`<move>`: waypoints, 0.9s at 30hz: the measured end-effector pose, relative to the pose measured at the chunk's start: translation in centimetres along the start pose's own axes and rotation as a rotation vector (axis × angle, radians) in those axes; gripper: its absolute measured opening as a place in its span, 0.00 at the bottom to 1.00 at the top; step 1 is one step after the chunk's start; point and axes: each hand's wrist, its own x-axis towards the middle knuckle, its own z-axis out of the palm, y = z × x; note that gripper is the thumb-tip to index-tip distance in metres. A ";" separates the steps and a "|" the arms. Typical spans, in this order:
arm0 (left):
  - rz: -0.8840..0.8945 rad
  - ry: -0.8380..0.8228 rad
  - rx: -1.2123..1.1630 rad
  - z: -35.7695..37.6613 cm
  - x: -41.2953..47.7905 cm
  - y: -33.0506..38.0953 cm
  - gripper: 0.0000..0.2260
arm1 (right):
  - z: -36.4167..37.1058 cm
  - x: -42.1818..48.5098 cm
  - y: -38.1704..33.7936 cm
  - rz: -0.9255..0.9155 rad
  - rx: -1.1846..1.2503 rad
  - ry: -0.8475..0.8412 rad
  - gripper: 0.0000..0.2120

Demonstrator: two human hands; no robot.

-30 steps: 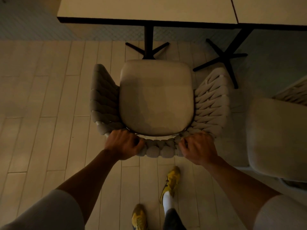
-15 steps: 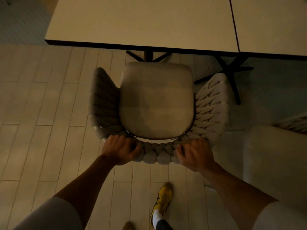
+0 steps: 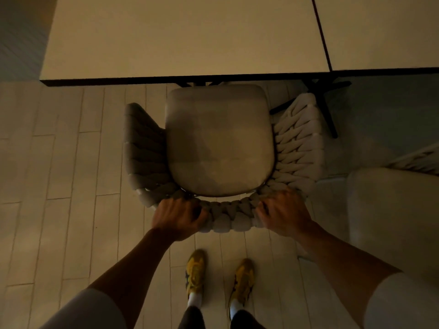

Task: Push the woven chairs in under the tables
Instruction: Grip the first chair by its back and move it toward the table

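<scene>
Woven chair (image 3: pixel 219 141) held at its back by both hands.
Left hand (image 3: pixel 177 216) and right hand (image 3: pixel 283 213) fingers curl round the braid; two chairs (image 3: pixel 392 222), two tables (image 3: pixel 180 36).

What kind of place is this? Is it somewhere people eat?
Probably a café or restaurant dining room. A pale table butts against a matching second table that stands on a black pedestal base. The woven chair has a similar second chair beside it.
</scene>
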 end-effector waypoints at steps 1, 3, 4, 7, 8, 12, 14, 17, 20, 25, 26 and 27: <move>0.018 -0.038 -0.002 -0.1 0.0 -0.1 0.28 | 0.0 -0.1 -0.2 0.024 -0.004 -0.032 0.19; 0.065 -0.076 -0.016 -0.6 -0.1 -0.1 0.25 | -0.7 0.0 -0.9 0.085 0.002 -0.137 0.22; 0.096 -0.109 -0.032 -0.7 -0.1 -0.2 0.24 | -1.3 -0.1 -1.3 0.094 0.001 -0.198 0.24; 0.143 -0.286 -0.055 -1.5 0.2 -0.4 0.24 | -3.4 -0.6 -2.4 0.097 0.023 -0.288 0.25; 0.161 -0.341 -0.040 -2.0 0.2 -0.6 0.25 | -4.1 -1.0 -2.8 0.120 0.057 -0.268 0.24; 0.265 -0.380 0.017 -5.0 -0.9 -1.0 0.26 | -6.2 -3.3 -4.1 0.202 0.147 -0.246 0.20; 0.276 -0.319 -0.044 -6.6 -1.9 -0.7 0.26 | -7.3 -5.2 -4.8 0.238 0.167 -0.255 0.25; 0.371 -0.269 -0.114 -8.9 -3.6 0.6 0.20 | -8.9 -8.6 -5.7 0.295 0.154 -0.305 0.32; 0.415 -0.290 -0.165 -10.6 -4.8 1.8 0.18 | -10.2 -11.8 -6.1 0.353 0.146 -0.337 0.30; 0.428 -0.377 -0.132 -13.2 -7.1 4.3 0.24 | -12.1 -17.1 -6.3 0.491 0.175 -0.307 0.31; 0.441 -0.374 -0.129 -13.7 -7.6 5.1 0.26 | -12.4 -18.1 -6.4 0.515 0.169 -0.299 0.32; 0.471 -0.350 -0.121 -13.9 -7.9 5.7 0.29 | -12.7 -18.9 -6.4 0.537 0.165 -0.295 0.33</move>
